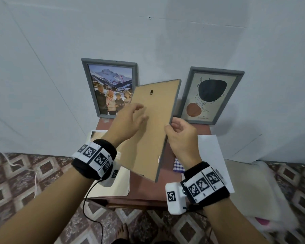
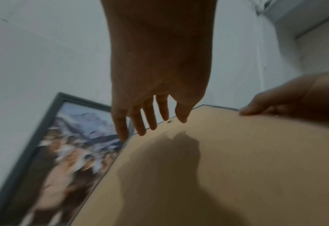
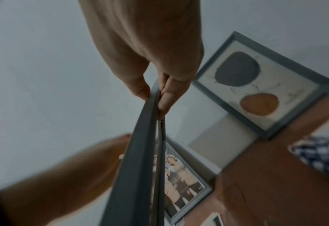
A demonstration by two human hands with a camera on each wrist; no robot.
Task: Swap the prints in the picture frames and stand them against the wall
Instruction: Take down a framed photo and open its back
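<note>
I hold a grey picture frame (image 1: 153, 124) tilted in the air, its brown backing board (image 2: 237, 168) turned toward me. My right hand (image 1: 181, 136) pinches the frame's right edge (image 3: 138, 152) between thumb and fingers (image 3: 165, 97). My left hand (image 1: 130, 118) hovers over the backing with straight, spread fingers (image 2: 140, 125) near the board's upper left edge, holding nothing. Behind, two grey frames lean on the wall: a mountain family photo (image 1: 111, 88) on the left and an abstract print with dark and orange shapes (image 1: 211, 95) on the right.
A small reddish-brown table (image 1: 148, 196) stands against the pale wall. A cream folder with a loose print (image 1: 120, 182) lies on its left, a white sheet (image 1: 213, 155) and a checkered cloth (image 1: 179, 164) on its right. A patterned floor surrounds it, with a white cushion (image 1: 250, 187) at right.
</note>
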